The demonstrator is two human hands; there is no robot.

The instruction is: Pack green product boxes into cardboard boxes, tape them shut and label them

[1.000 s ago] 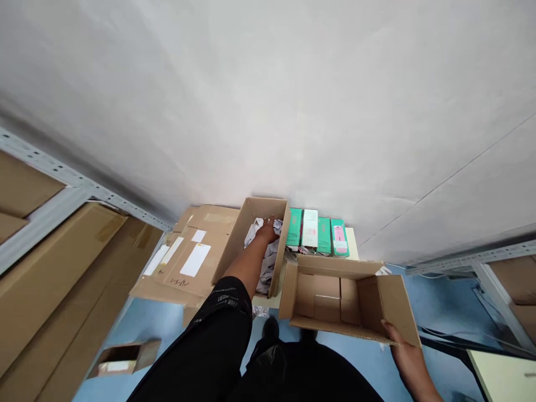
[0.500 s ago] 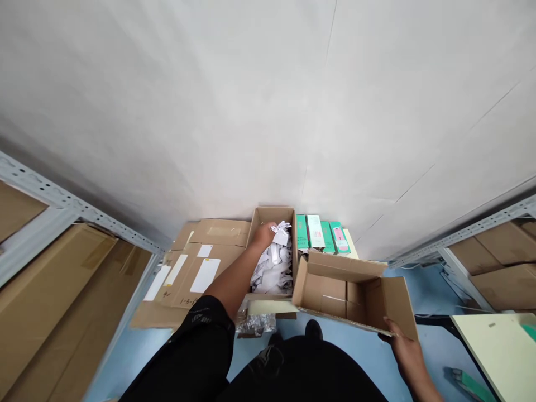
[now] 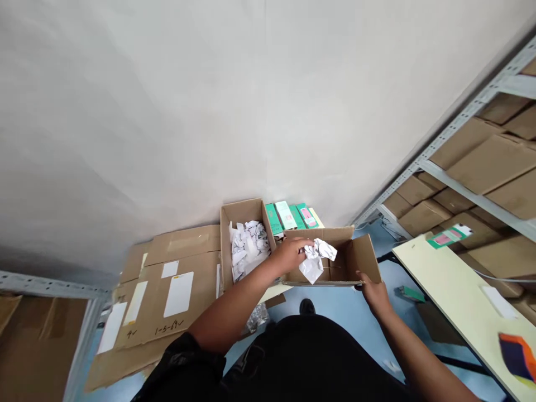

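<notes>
My left hand (image 3: 292,254) is closed on crumpled white paper (image 3: 320,254), which it holds over an open cardboard box (image 3: 347,251). My right hand (image 3: 374,291) grips that box by its near right edge, fingers on the outside and thumb over the rim. To the left stands another open carton (image 3: 242,210), partly filled with crumpled white paper scraps (image 3: 249,248). Inside the right box I see bare cardboard behind the held paper; part of its floor is hidden by my left hand and the paper.
Several green and white product boxes (image 3: 286,215) stand against the wall. Flattened cardboard (image 3: 190,290) leans at the left. Shelving with cartons (image 3: 494,162) rises on the right, beside a pale table (image 3: 456,290). Clear plastic wrap (image 3: 257,317) lies below the carton.
My left hand has carried crumpled paper rightward from the paper-filled carton to over the other box. My right hand still holds that box. The view has turned to the right.
</notes>
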